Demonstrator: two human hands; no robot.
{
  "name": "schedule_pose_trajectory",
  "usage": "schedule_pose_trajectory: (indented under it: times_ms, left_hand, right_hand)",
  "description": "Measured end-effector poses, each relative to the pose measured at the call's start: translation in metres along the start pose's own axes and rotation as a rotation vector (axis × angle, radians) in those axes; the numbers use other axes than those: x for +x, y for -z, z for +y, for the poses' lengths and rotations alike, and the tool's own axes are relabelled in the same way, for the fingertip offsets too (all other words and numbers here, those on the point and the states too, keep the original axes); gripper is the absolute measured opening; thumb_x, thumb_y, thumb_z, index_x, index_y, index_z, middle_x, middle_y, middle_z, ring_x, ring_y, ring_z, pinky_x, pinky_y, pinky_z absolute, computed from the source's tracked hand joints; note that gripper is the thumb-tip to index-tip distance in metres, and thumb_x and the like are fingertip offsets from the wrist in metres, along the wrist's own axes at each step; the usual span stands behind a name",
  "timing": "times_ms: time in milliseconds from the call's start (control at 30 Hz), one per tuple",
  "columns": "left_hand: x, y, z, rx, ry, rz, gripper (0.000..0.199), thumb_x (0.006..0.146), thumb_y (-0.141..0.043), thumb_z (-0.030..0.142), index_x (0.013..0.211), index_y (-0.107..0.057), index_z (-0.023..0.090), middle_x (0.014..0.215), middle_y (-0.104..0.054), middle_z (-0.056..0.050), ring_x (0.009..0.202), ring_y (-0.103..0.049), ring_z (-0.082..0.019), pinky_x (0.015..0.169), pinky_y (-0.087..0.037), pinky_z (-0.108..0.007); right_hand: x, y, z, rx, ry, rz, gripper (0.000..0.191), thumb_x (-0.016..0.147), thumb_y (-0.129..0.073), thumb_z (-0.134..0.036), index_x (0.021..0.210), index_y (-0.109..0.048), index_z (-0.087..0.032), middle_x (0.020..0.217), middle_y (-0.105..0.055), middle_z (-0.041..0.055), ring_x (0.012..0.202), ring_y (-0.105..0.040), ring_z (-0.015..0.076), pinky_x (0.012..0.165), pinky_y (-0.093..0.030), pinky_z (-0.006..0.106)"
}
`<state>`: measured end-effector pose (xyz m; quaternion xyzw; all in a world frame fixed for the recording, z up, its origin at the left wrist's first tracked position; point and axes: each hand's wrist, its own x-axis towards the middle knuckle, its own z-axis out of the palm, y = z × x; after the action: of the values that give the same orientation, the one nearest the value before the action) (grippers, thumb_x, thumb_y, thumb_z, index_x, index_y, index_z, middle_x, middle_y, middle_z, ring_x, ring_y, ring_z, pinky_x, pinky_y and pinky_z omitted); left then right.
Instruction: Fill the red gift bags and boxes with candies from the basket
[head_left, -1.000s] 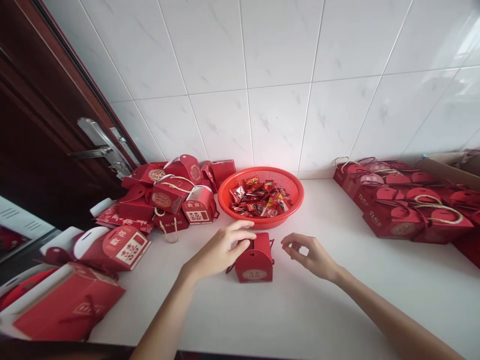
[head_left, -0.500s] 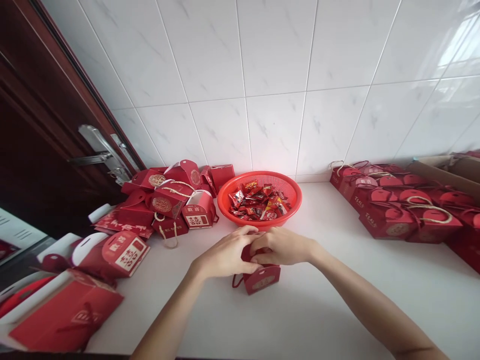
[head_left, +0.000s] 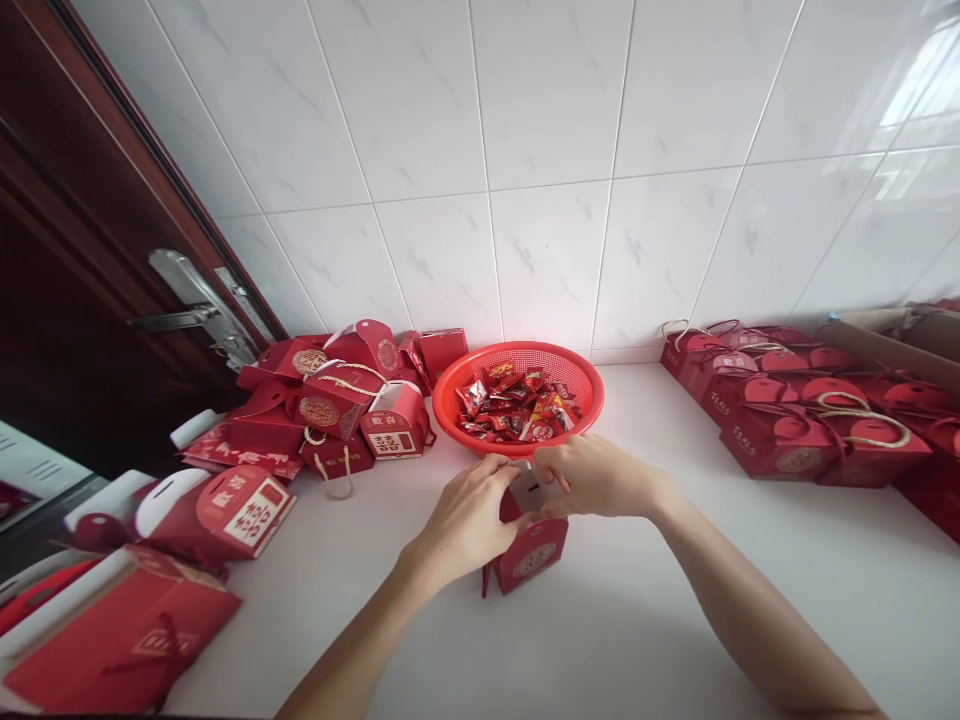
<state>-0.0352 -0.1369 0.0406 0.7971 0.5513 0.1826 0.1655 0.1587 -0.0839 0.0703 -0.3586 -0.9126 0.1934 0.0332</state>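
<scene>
A small red gift box (head_left: 534,558) with a gold emblem stands on the white counter in front of me. My left hand (head_left: 472,510) grips its left side, thumb across the near edge. At the top right, my right hand (head_left: 592,478) has its fingers curled on a raised flap (head_left: 531,488), whose pale inner face and dark slot show. A ribbon handle hangs at the box's left. The box's inside is hidden from me. Just behind the hands sits a red plastic basket (head_left: 450,405) with several wrapped candies (head_left: 517,405).
Several red boxes (head_left: 341,400) are heaped at the back left, with larger open ones (head_left: 127,630) at the near left. Rows of closed boxes (head_left: 787,440) with rope handles stand at the right beside a cardboard carton (head_left: 892,350). A tiled wall (head_left: 555,250) rises behind.
The flap on the gift box has come up, showing its pale inside. My right hand has moved a little right and up, while the left has shifted slightly.
</scene>
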Motion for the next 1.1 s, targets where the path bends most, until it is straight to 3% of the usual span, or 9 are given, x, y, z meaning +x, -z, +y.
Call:
schedule_pose_trajectory:
  times_ms: [100, 233, 433, 600, 733, 867, 1100]
  left_hand:
    - [-0.003, 0.004, -0.005, -0.083, -0.030, -0.009, 0.051, 0.081, -0.064, 0.025, 0.131, -0.061, 0.023, 0.134, -0.062, -0.010, 0.116, -0.063, -0.028, 0.096, -0.053, -0.038]
    - [-0.008, 0.016, -0.016, -0.214, -0.055, -0.062, 0.067, 0.075, -0.056, 0.014, 0.142, -0.053, 0.024, 0.144, -0.056, -0.006, 0.131, -0.054, -0.027, 0.109, -0.046, -0.040]
    - [-0.017, 0.017, -0.032, -0.331, 0.105, -0.092, 0.072, 0.069, -0.048, 0.011, 0.139, -0.057, 0.022, 0.144, -0.057, -0.006, 0.129, -0.056, -0.026, 0.103, -0.050, -0.037]
    - [-0.023, 0.009, -0.036, -0.375, 0.136, -0.066, 0.070, 0.067, -0.046, 0.010, 0.136, -0.059, 0.020, 0.145, -0.056, -0.007, 0.131, -0.054, -0.026, 0.102, -0.051, -0.036]
    - [-0.025, 0.004, -0.035, -0.380, 0.151, -0.017, 0.072, 0.068, -0.044, 0.009, 0.138, -0.056, 0.020, 0.146, -0.055, -0.007, 0.138, -0.048, -0.026, 0.108, -0.046, -0.039]
    - [-0.028, -0.001, -0.036, -0.418, 0.188, -0.013, 0.071, 0.070, -0.044, 0.009, 0.140, -0.053, 0.021, 0.147, -0.054, -0.007, 0.139, -0.046, -0.027, 0.102, -0.051, -0.037]
    - [-0.035, -0.015, -0.034, -0.460, 0.280, 0.044, 0.064, 0.080, -0.049, 0.019, 0.144, -0.048, 0.021, 0.146, -0.054, -0.008, 0.129, -0.055, -0.025, 0.100, -0.051, -0.035]
  right_hand:
    - [-0.005, 0.000, 0.000, -0.010, -0.019, -0.032, 0.025, 0.074, -0.078, -0.033, 0.086, -0.062, -0.018, 0.079, -0.067, 0.0015, 0.064, -0.056, 0.0141, 0.057, -0.033, 0.025]
    - [-0.009, 0.001, -0.002, -0.067, -0.080, -0.050, 0.030, 0.075, -0.077, -0.037, 0.092, -0.061, -0.019, 0.074, -0.063, 0.0014, 0.073, -0.060, 0.0204, 0.062, -0.035, 0.027]
    - [-0.006, 0.000, -0.002, -0.068, -0.139, -0.118, 0.041, 0.073, -0.076, -0.039, 0.102, -0.055, -0.019, 0.069, -0.058, -0.0010, 0.070, -0.058, 0.0217, 0.063, -0.034, 0.029]
    - [-0.003, -0.002, 0.006, -0.063, -0.157, -0.150, 0.047, 0.073, -0.075, -0.048, 0.103, -0.053, -0.019, 0.077, -0.059, 0.0013, 0.074, -0.061, 0.0235, 0.063, -0.037, 0.029]
    - [-0.002, -0.002, 0.015, 0.076, -0.208, -0.238, 0.057, 0.071, -0.074, -0.056, 0.108, -0.051, -0.020, 0.077, -0.058, -0.0013, 0.054, -0.059, 0.0178, 0.056, -0.039, 0.030]
    - [0.000, -0.002, 0.024, 0.179, -0.256, -0.289, 0.067, 0.065, -0.076, -0.060, 0.113, -0.049, -0.022, 0.091, -0.059, -0.0001, 0.043, -0.055, 0.0115, 0.053, -0.041, 0.031]
    - [0.007, -0.005, 0.031, 0.040, -0.203, -0.212, 0.073, 0.062, -0.079, -0.060, 0.118, -0.052, -0.023, 0.079, -0.057, 0.0010, 0.072, -0.060, 0.0243, 0.059, -0.040, 0.030]
